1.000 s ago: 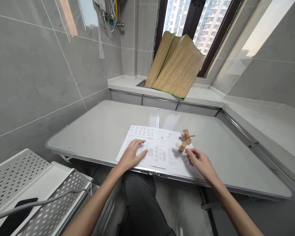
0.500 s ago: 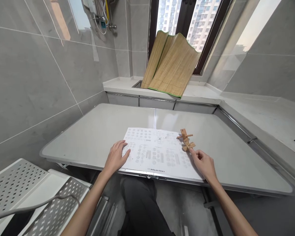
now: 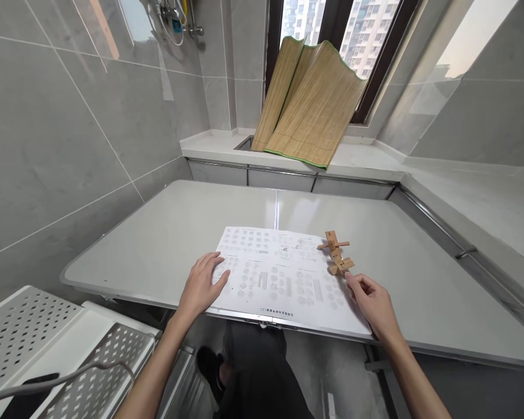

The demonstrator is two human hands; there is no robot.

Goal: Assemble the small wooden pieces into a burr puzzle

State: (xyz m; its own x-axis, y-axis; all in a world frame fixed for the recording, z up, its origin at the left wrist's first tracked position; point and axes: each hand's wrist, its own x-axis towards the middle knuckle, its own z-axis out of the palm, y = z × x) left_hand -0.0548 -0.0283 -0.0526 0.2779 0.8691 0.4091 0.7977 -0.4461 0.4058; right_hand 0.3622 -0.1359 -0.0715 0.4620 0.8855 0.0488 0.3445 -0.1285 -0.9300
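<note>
Matt wooden puzzle (image 3: 337, 256); paper sheet (image 3: 283, 276)

The left hand (image 3: 201, 286) has slid from the middle of the printed sheet (image 3: 283, 273) to its left edge. The right hand (image 3: 373, 302) has drawn back, fingertips now touching the near end of the wooden puzzle pieces (image 3: 338, 256), which sit straighter.

A bamboo mat (image 3: 310, 105) is leaning against the window at upper centre; a perforated metal rack (image 3: 48, 343) is sitting lower left.
</note>
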